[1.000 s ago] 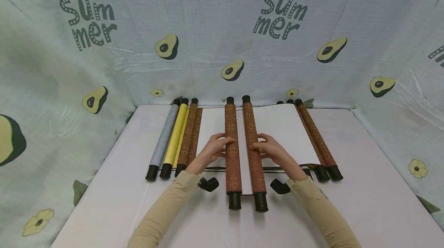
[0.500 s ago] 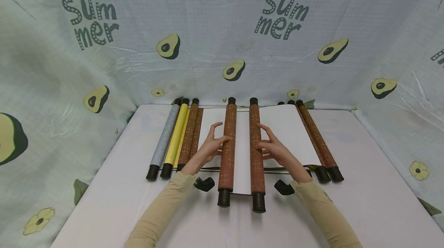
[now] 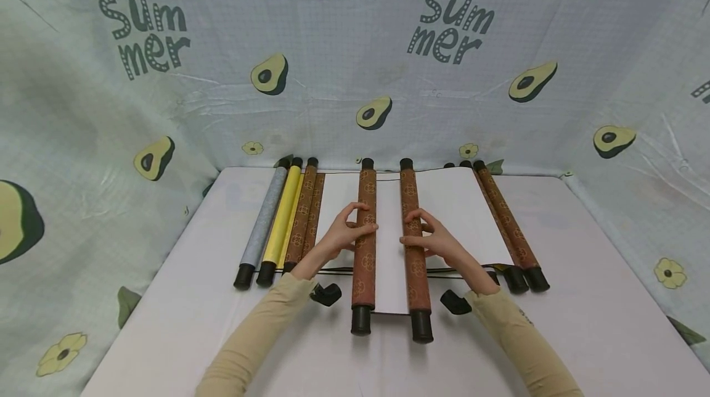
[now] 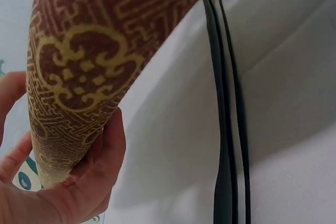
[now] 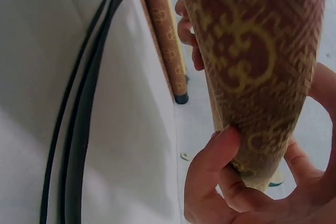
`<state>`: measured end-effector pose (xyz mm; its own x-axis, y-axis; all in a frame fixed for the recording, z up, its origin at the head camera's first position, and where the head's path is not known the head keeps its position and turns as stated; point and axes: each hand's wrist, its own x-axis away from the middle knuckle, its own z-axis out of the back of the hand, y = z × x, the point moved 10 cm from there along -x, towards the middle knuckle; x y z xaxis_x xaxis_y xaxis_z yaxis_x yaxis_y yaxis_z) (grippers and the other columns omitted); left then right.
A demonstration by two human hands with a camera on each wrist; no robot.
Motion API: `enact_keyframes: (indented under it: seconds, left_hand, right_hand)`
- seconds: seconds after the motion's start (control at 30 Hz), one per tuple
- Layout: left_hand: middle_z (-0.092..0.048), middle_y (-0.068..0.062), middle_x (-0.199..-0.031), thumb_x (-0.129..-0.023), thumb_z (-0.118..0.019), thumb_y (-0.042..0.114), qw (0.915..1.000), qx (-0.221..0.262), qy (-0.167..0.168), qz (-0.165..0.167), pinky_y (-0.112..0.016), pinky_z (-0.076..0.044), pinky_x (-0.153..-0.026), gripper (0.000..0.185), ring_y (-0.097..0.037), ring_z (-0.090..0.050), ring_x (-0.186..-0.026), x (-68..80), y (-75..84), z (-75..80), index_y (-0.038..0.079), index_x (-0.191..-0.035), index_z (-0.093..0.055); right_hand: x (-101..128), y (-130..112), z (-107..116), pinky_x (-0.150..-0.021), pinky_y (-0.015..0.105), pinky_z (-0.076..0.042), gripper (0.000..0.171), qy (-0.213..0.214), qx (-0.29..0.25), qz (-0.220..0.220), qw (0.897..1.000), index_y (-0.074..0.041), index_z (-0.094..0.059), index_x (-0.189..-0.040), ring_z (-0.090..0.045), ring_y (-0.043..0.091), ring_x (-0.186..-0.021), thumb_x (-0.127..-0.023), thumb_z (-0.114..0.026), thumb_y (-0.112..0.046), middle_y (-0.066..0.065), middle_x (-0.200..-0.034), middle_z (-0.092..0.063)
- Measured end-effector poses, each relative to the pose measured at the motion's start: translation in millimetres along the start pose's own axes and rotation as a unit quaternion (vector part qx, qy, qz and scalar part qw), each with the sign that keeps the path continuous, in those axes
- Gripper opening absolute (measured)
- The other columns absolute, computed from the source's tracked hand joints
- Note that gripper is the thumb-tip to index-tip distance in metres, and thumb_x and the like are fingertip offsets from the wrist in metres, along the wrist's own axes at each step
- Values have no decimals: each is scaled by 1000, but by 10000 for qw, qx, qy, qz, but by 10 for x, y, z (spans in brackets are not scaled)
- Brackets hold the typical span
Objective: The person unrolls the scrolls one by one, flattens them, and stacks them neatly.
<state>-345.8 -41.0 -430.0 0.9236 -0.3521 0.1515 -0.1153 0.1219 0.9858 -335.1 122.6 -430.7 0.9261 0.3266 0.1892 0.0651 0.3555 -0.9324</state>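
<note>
A partly unrolled hanging scroll is held above the table, its two brown rolls patterned in gold and capped in black. White paper [image 3: 390, 249] spans the gap between them. My left hand [image 3: 341, 233] grips the left brown roll [image 3: 364, 274] near its middle, thumb on top. My right hand [image 3: 438, 241] grips the right brown roll [image 3: 417, 280] from its outer side. Close up in the left wrist view, fingers curl under the patterned roll [image 4: 86, 72]; in the right wrist view, fingers and thumb surround the other roll [image 5: 252, 72].
Beneath lie stacked open scrolls with white paper [image 3: 449, 200]. Their rolled ends include a grey roll [image 3: 265, 224], a yellow roll [image 3: 283, 218] and a brown roll [image 3: 302, 218] at left, and another brown roll [image 3: 507, 224] at right. A printed curtain [image 3: 322, 27] hangs behind the table.
The two held rolls have moved apart, baring a wider strip of white paper. Both hands have shifted their fingers on the rolls, the left thumb and right fingers now reaching further over them.
</note>
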Motion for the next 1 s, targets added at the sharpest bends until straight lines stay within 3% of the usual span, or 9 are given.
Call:
enact_keyframes:
  seconds: [0.23, 0.4, 0.67, 0.83, 1.0]
  left_hand:
    - [-56, -6, -84, -80, -66, 13, 9997, -86, -94, 184, -31, -47, -51, 55, -11, -51, -61, -25, -17, 4, 17, -125, -35]
    - [-56, -2, -79, -81, -63, 8, 9993, 150, -195, 291, -32, -47, -52, 56, -11, -51, -59, -62, -23, 33, 17, -127, -33]
    - [-54, -8, -87, -81, -62, 4, 9996, 239, -74, 131, -26, -45, -53, 54, -10, -50, -64, -112, 24, 108, 19, -128, -40]
    - [-51, -17, -108, -82, -61, 4, 9998, 154, -53, 89, -27, -48, -57, 52, -12, -53, -73, -118, 52, 121, 19, -128, -42]
    - [-44, -17, -122, -84, -58, 6, 9999, 32, 18, 141, -29, -47, -60, 45, -14, -51, -77, -119, 41, 142, 17, -126, -47]
  right_hand:
    - [-19, 19, 39, -60, 35, -50, 44, -130, -34, 11, 9999, -12, -38, -112, -45, 32, -100, -78, -66, -13, 16, -131, -30]
    - [-29, -7, 102, -65, 38, -49, 44, -313, -296, 183, 9989, -11, -38, -114, -45, 30, -100, -79, -64, -11, 18, -133, -27]
    - [-35, -24, 169, -66, 37, -48, 40, -417, -614, 408, 9964, -6, -39, -114, -49, 20, -84, -81, -61, -8, 21, -128, -29]
    - [-44, -12, 200, -66, 36, -47, 41, -400, -516, 412, 9970, -5, -39, -116, -48, 20, -83, -82, -60, -9, 20, -128, -30]
    - [-28, -20, 236, -62, 33, -41, 35, -354, -392, 392, 9978, -4, -41, -115, -43, 18, -79, -83, -56, -9, 18, -133, -30]
